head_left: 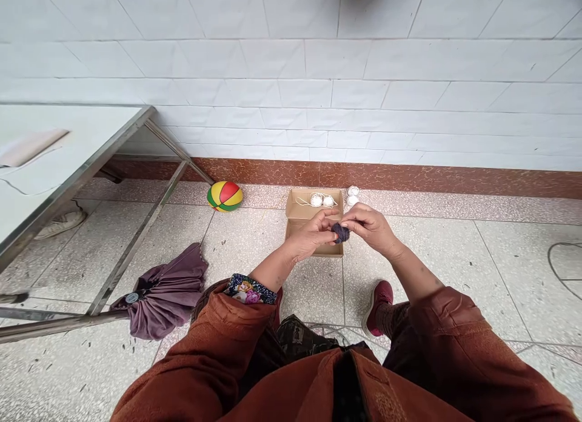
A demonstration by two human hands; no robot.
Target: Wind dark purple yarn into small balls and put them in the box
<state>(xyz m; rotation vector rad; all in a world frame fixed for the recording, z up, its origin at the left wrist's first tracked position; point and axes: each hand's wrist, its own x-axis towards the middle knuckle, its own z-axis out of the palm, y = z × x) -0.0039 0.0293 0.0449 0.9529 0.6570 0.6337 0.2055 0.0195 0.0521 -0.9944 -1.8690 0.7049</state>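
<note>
A small dark ball of yarn (339, 233) is held in front of me, over an open cardboard box (291, 211) on the floor. My left hand (313, 235) is closed on the ball from the left, thumb below and fingers above. With thumb and forefinger pinched, my right hand (369, 228) is at the ball's upper right side; a strand there is too fine to make out clearly. Two white yarn balls (322, 200) with loose ends lie at the box's far part. Beside the box, near the wall, sit more white balls (353, 195).
A metal-framed table (150, 116) stands at left with a pinkish flat item (34, 148) on top. By its legs lies a folded purple umbrella (170, 294). A colourful ball (225, 196) rests near the tiled wall (291, 94). A dark cable (551, 258) curves across the floor at right.
</note>
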